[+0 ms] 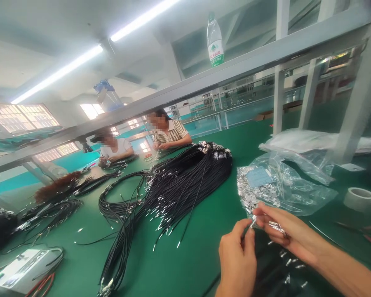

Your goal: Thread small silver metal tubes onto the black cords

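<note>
My left hand (pixel 237 258) is low in the middle, fingers pinched together on a small silver metal clip (pixel 253 222). My right hand (pixel 281 231) reaches in from the right, fingers curled around several more silver clips and touching the same piece. Just behind both hands lies a clear plastic bag (pixel 278 185) full of silver clips with a blue label. To the left a large bundle of black cords (pixel 179 185) with metal ends spreads over the green table (pixel 185 264). More black cords lie under my wrists.
Two other people sit at the far side, handling cords. A white tape roll (pixel 358 198) stands at the right. A small white device (pixel 21 270) sits at the near left. A water bottle (pixel 214 39) stands on the overhead shelf rail. Brown cords (pixel 57 185) lie far left.
</note>
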`<state>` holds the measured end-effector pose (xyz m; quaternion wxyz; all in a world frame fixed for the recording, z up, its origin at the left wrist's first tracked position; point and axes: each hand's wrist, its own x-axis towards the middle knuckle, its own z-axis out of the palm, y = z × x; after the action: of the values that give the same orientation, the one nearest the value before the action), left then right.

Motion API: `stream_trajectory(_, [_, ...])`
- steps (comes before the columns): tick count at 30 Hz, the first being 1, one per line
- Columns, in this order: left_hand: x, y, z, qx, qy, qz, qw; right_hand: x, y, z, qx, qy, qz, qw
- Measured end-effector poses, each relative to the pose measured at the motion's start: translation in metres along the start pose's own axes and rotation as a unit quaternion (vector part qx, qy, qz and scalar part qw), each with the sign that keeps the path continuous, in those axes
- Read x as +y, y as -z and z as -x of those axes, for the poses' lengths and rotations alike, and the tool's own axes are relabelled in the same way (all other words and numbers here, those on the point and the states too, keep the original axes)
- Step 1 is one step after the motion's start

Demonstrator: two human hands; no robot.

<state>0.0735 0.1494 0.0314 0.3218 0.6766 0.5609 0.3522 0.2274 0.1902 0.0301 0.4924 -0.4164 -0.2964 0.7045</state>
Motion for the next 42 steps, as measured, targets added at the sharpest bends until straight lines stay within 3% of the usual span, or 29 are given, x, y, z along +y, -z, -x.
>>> stream_trajectory(5, [-0.001,-0.003,-0.001,0.029,-0.004,-0.004,1.0,-0.002,0.003,-0.003,0.011,-0.02,-0.045,0.999])
stream_trajectory(9, [0.002,-0.003,0.0,0.031,-0.031,0.037,0.998,-0.002,-0.003,0.003,0.014,-0.029,0.007,0.999])
stream_trajectory(15, [0.004,-0.007,0.003,0.004,-0.095,0.103,0.99,0.008,-0.009,0.009,-0.034,-0.041,0.073,0.996])
stream_trajectory(21, [0.004,-0.01,0.003,-0.041,-0.034,0.164,0.985,0.012,-0.014,0.009,-0.022,-0.059,0.113,0.992])
stream_trajectory(29, [0.005,-0.013,-0.003,-0.099,0.055,0.39,0.914,0.014,-0.024,0.016,-0.016,-0.078,0.149,0.986])
stream_trajectory(42, [0.015,-0.006,0.0,-0.117,0.073,0.401,0.906,0.02,-0.024,0.015,-0.035,-0.07,0.165,0.983])
